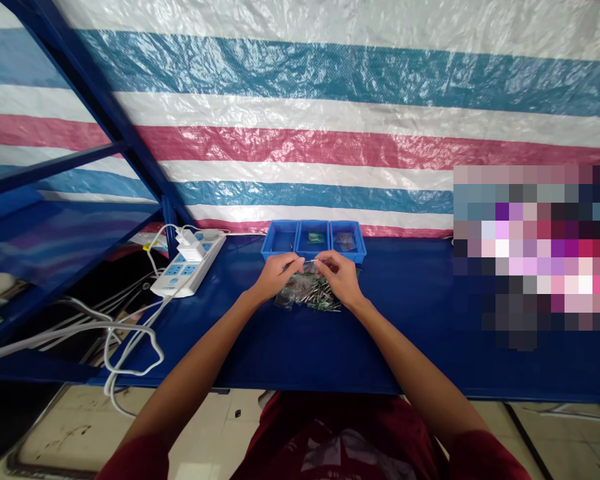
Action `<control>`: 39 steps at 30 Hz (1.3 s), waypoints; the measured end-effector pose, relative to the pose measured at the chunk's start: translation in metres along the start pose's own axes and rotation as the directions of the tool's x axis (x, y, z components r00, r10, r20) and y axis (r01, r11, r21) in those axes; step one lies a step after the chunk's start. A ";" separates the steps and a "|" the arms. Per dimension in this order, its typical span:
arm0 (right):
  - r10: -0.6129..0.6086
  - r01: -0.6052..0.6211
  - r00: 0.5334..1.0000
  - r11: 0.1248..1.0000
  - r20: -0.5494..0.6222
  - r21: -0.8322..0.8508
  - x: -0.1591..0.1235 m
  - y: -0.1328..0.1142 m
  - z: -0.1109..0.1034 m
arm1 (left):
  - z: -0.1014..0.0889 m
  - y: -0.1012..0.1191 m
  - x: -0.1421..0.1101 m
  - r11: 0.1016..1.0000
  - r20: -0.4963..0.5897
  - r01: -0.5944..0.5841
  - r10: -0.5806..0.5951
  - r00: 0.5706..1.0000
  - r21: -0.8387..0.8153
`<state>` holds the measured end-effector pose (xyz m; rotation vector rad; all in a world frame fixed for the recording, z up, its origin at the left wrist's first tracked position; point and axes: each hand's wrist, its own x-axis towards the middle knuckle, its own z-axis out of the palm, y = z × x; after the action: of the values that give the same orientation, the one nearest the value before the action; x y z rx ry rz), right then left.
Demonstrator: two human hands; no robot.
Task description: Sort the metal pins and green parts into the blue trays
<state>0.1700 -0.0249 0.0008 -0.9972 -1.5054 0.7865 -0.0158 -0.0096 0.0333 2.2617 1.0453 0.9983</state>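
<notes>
Both of my hands meet over a pile of small electronic parts (307,293) with metal leads and a clear plastic bag, lying on the blue table (290,347). My left hand (275,275) is pinched closed on a small piece at its fingertips. My right hand (341,277) is also pinched closed, its fingertips touching the same small piece between the hands. What the piece is I cannot make out. Just behind the hands stand three small blue bins (314,240); the middle one holds green parts and the right one a clear bag.
A white power strip (190,263) with a plugged-in charger lies at the left of the table, its white cables (130,333) trailing off the edge. A blue metal shelf frame (80,100) stands at left. A striped tarp (330,133) forms the back wall. A blurred area is at right.
</notes>
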 end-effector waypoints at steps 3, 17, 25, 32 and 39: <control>-0.004 0.004 1.000 1.000 0.024 -0.006 -0.001 -0.003 0.000 | 0.000 0.000 0.000 0.999 0.006 0.023 -0.023 1.000 -0.031; 0.005 -0.003 1.000 0.998 0.030 -0.064 -0.002 -0.007 -0.002 | 0.002 0.001 0.001 1.000 -0.136 -0.011 0.007 0.991 -0.027; 0.002 -0.001 0.999 1.000 0.032 -0.028 -0.002 -0.008 -0.002 | 0.002 -0.004 0.001 1.000 -0.139 -0.025 0.027 0.990 0.012; 0.046 -0.046 0.999 0.998 0.013 0.042 -0.002 -0.007 0.001 | 0.003 -0.007 0.001 0.997 -0.167 -0.028 0.039 0.985 0.067; 0.001 -0.001 1.000 1.000 0.000 -0.004 -0.002 -0.008 0.001 | 0.001 -0.003 0.001 0.996 -0.148 -0.014 0.026 0.989 0.082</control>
<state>0.1674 -0.0303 0.0069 -1.0012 -1.5065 0.7849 -0.0158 -0.0072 0.0313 2.2952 1.1463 1.1684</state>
